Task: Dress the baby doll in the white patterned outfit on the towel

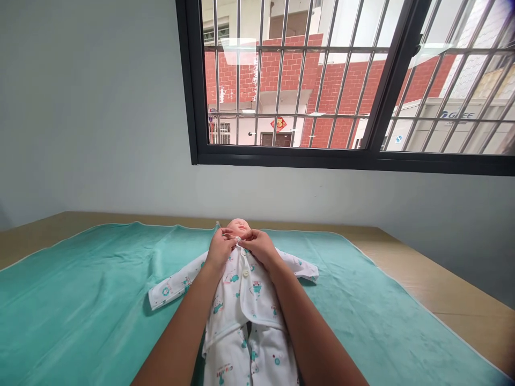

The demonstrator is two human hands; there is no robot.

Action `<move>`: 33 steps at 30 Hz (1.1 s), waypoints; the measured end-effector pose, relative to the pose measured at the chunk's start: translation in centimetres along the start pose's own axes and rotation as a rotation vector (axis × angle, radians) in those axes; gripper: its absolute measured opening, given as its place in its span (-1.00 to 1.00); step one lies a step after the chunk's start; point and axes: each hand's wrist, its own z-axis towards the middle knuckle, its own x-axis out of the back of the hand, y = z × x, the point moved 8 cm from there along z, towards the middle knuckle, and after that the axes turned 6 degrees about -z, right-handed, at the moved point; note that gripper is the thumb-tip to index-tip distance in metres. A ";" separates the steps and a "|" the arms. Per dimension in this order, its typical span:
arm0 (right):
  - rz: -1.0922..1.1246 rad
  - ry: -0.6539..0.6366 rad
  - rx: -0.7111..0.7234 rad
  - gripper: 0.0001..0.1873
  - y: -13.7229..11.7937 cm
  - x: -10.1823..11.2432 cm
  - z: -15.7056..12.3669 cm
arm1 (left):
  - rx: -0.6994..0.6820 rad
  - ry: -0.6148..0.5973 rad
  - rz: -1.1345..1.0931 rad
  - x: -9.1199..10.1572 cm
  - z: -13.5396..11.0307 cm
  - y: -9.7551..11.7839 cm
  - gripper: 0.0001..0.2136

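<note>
A baby doll [238, 225] lies on its back with its head toward the wall. It wears a white printed jacket [233, 300] and matching trousers [229, 359]. My left hand [221, 247] is closed on the jacket's collar, just below the doll's chin. Opposite it, my right hand [260, 246] pinches the other side of the collar. A small white button shows between my fingertips, and another button [245, 273] sits lower on the jacket front. The left-hand sleeve [177, 284] and the right-hand sleeve [300, 265] stretch out to the sides.
A turquoise blanket [88, 300] with several wrinkles lies under the doll on a wooden table [462, 289]. Behind the table rises a pale wall [100, 118] with a dark-framed, barred window [281, 158].
</note>
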 end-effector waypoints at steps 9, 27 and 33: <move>-0.145 0.077 0.053 -0.85 -1.1 0.2 -0.1 | 0.020 0.040 0.000 0.3 -0.3 0.0 -0.66; -0.277 0.023 0.276 -0.88 -2.6 -0.5 -0.2 | 0.028 0.027 0.024 0.9 0.2 -0.8 -0.67; -0.240 0.025 0.116 -0.79 -1.3 0.0 0.0 | -0.031 -0.021 -0.004 0.5 0.2 -0.3 -0.71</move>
